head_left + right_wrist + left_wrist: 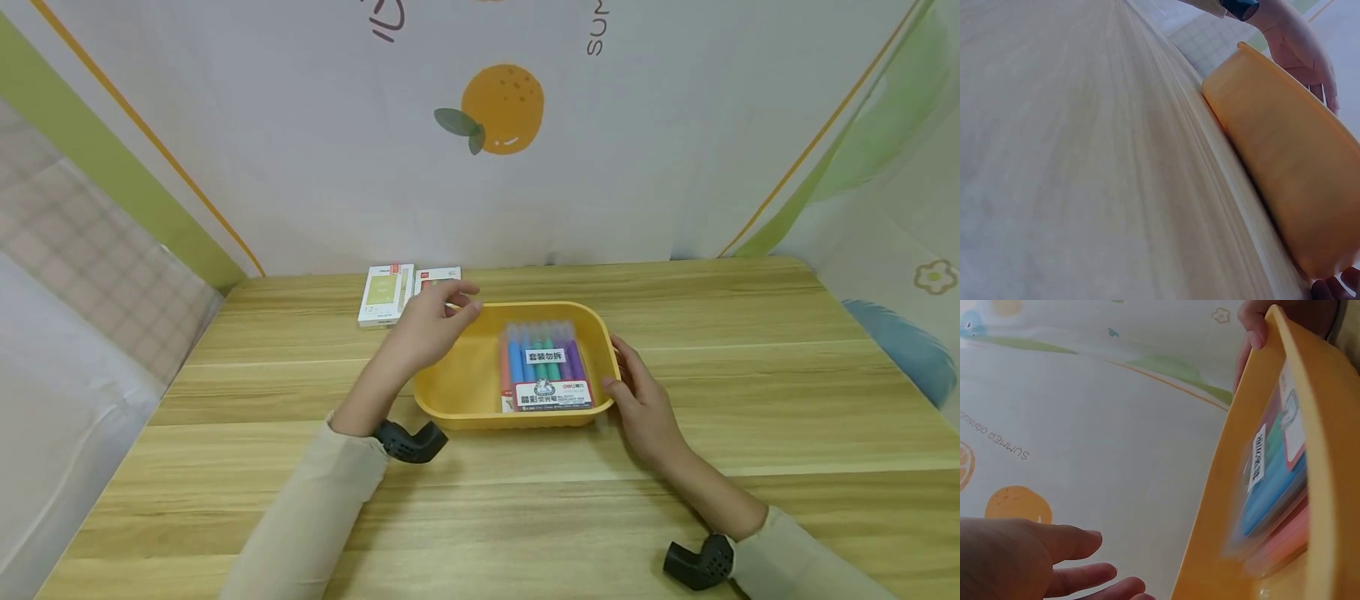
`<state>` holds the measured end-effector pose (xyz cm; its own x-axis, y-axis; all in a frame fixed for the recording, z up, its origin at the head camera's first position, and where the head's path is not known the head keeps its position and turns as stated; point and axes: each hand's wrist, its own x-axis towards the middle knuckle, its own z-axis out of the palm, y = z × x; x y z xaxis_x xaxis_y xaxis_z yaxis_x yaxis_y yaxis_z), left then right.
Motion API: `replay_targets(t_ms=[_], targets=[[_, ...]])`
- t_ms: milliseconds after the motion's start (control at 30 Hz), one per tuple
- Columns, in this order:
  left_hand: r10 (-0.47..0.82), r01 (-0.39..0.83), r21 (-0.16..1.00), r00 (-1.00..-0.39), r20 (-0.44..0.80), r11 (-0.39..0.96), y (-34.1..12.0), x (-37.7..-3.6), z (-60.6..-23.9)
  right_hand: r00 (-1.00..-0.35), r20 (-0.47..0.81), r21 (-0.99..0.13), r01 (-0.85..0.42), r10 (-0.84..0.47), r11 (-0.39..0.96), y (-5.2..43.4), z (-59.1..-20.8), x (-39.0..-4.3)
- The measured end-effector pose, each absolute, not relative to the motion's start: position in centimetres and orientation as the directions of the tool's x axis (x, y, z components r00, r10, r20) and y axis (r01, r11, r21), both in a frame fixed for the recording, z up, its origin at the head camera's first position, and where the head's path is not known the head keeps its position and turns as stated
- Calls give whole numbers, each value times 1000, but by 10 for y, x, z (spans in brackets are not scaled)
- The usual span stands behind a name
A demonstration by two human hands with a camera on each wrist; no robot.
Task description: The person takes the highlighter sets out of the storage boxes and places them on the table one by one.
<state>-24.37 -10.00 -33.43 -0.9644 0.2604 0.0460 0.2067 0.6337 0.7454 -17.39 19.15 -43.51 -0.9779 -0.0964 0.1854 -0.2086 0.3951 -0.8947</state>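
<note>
Cannot see the far left corner of the yellow basket (465,379), covered by the left hand (431,325), nor the near end of the right carton (438,273); cannot read the smallest print on the pen pack (543,367), blurred in the left wrist view. In the right wrist view, can make out little of the right hand (647,412) beyond cut-off fingertips. Can see the pack in the basket's right half: clear plastic, blue, green and purple barrels, white-and-red label, salmon strip alongside, perhaps separate, cannot tell. Gripping the basket's right end with the right hand, thumb on the rim; grasping nothing with the left, fingers loosely bent. See smooth, round-cornered plastic on a wood-grained table (750,375), well in from both far corners, with a left carton (384,296) by the far edge.
</note>
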Motion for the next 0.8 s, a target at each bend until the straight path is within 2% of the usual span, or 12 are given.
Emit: replay_targets(t_ms=[333, 800], targets=[[304, 171, 791, -952, -20, 588, -87, -239, -342, -979, 179, -900, -202, -95, 387, 192, -435, -174], [324, 184, 750, -945, -42, 635, -77, -235, -349, -979, 181, -902, -204, -97, 379, 192, -435, -175]])
